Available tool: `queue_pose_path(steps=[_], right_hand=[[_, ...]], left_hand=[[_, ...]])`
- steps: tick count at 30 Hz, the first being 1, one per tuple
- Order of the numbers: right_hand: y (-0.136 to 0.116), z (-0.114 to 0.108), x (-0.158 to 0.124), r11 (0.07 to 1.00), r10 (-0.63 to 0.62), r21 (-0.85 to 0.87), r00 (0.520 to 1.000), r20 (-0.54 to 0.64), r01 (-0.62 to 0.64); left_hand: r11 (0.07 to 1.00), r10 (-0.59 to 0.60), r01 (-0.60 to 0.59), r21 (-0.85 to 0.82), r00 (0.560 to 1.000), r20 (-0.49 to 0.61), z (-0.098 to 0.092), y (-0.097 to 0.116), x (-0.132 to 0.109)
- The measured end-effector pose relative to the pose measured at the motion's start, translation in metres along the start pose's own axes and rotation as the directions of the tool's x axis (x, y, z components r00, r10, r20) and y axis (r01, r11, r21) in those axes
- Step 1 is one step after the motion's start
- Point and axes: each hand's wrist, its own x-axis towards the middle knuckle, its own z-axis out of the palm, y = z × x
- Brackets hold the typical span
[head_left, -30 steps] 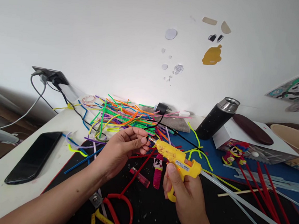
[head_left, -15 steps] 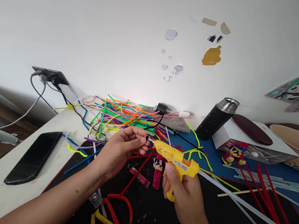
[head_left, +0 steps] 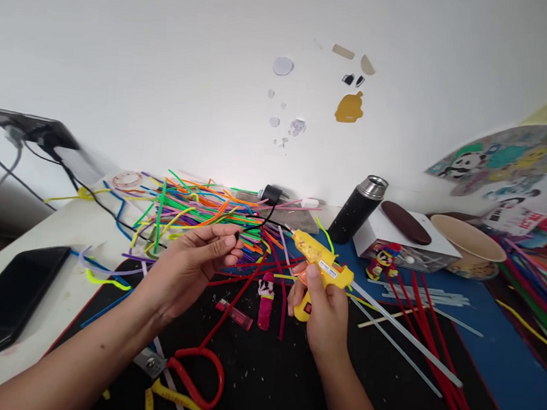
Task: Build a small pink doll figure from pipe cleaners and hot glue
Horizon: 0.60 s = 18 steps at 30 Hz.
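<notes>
1. A white tabletop (head_left: 82, 228) meets a pale wall (head_left: 171, 64); a red-edged black mat (head_left: 307, 384) covers its front, with a blue surface (head_left: 518, 401) showing to the right.
2. The wall carries a socket panel (head_left: 31, 128) with plugged-in cables at left, a mustard sticker (head_left: 350, 109) near the middle and a panda sticker (head_left: 466, 164) at right.
3. Pipe cleaners (head_left: 192, 214) in many colours heap near the wall. A black smartphone (head_left: 10, 304) lies at left; a black flask (head_left: 355, 211) stands beside a white box (head_left: 365, 237) at right.
4. Scissors (head_left: 150, 363), a red lighter (head_left: 235, 314) and a magenta doll (head_left: 265, 305) lie on the black mat.
5. The right hand (head_left: 325, 304) wraps its fingers around the grip of a yellow hot-glue gun (head_left: 315, 249), held up to the right of the left hand (head_left: 211, 247).
6. The gun's long axis slants: nozzle (head_left: 290, 230) up-left towards the wall, glue stick (head_left: 400, 332) trailing down-right from the rear.
7. The left hand pinches a small black piece (head_left: 237, 235) between thumb and fingers, apart from the nozzle; its long axis is too small to tell.
</notes>
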Motion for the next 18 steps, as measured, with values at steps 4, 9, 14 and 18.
queue_pose_path(steps=[4,9,14,18], right_hand=[[-0.005,-0.010,-0.002,0.991,0.039,0.134,0.994,-0.099,-0.026],[-0.006,-0.046,-0.025,0.993,0.113,0.058,0.976,-0.184,-0.104],[0.005,-0.088,-0.051,0.972,0.204,-0.070,0.956,-0.210,-0.223],[0.008,-0.099,-0.057,0.940,0.314,-0.057,0.917,-0.248,-0.337]], left_hand=[[0.999,-0.003,0.003,-0.041,1.000,-0.004,0.000,0.006,-0.002],[0.998,0.012,-0.012,-0.066,1.000,-0.003,-0.001,0.014,-0.005],[0.997,0.036,-0.034,-0.071,0.999,0.026,0.000,0.016,-0.007],[0.997,0.019,-0.015,-0.077,0.999,0.050,0.001,0.013,-0.008]])
